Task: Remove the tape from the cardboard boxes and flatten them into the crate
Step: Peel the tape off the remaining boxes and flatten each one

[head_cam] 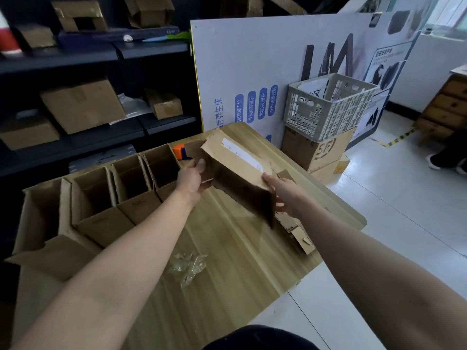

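Over the bench (227, 248), your left hand (192, 178) and right hand (284, 194) grip the nine and three o'clock ends of a cardboard box (235, 157).

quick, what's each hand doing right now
Left hand: grips the box at its left end.
Right hand: grips the same box at its right end.

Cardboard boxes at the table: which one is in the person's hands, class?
The white-labelled box, held between the left hand and right hand; the open boxes in the row stand on the table.
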The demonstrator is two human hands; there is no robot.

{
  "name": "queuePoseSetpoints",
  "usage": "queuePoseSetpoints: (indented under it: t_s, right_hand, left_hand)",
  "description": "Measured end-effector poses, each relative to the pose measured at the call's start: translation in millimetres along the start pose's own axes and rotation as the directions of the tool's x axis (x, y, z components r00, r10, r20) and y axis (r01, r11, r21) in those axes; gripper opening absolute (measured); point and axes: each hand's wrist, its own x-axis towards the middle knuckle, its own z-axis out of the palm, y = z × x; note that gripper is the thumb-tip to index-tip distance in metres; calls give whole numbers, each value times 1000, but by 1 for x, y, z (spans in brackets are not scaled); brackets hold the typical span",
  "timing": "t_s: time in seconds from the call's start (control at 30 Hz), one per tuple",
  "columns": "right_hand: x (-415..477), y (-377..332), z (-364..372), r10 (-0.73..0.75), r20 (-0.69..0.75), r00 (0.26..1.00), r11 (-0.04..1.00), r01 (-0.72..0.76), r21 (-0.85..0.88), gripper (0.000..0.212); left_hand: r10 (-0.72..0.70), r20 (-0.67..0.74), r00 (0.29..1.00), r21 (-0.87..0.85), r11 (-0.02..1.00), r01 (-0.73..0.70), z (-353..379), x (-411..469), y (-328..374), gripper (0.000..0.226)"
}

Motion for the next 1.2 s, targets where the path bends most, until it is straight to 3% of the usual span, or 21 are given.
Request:
queuePoseSetpoints:
  t_s: [0.1, 0.23, 0.3, 0.47, 0.63, 0.77, 0.83, 0.9, 0.97, 1.07, 1.2]
  right_hand:
    - [1, -2, -5, 76, 84, 994, 990, -85, 110, 84]
    - [6, -1, -13, 180, 97, 979, 935, -201, 293, 119]
    - [8, -2, -14, 215, 120, 969, 925, -242, 292, 129]
    - [8, -2, -14, 166, 283, 945, 929, -246, 277, 127]
    - [9, 5, -8, 147, 360, 921, 883, -286, 372, 131]
    - [8, 1, -1, 162, 406, 899, 884, -315, 345, 129]
    - [8, -6, 0, 142, 394, 908, 903, -282, 325, 127]
    - [9, -15, 2, 93, 386, 918, 902, -242, 357, 126]
    - [10, -20, 1, 63, 370, 927, 908, -207, 364, 129]
    - [14, -17, -5, 81, 326, 942, 933, -187, 309, 128]
    - [21, -5, -12, 151, 295, 944, 937, -231, 260, 75]
  left_hand:
    - [-22, 70, 997, -93, 995, 28, -6, -2, 5, 17]
    - [-27, 87, 996, -204, 978, 45, -14, -4, 5, 16]
    - [-63, 106, 992, -173, 982, 81, -17, -6, 4, 27]
    - [-7, 218, 976, 27, 1000, 1, -9, -12, 0, 16]
    - [-13, 379, 925, 231, 969, -81, 7, -17, 8, 23]
    - [77, 354, 932, 305, 933, -193, 23, -20, 6, 25]
    - [178, 368, 913, 399, 857, -327, 27, -17, 1, 32]
    - [222, 426, 877, 546, 710, -445, 30, -16, -5, 44]
    - [179, 492, 852, 660, 561, -500, 32, -16, -16, 50]
    - [71, 561, 825, 709, 472, -523, 34, -21, -31, 47]
    - [33, 644, 765, 704, 366, -609, 43, -29, -39, 46]
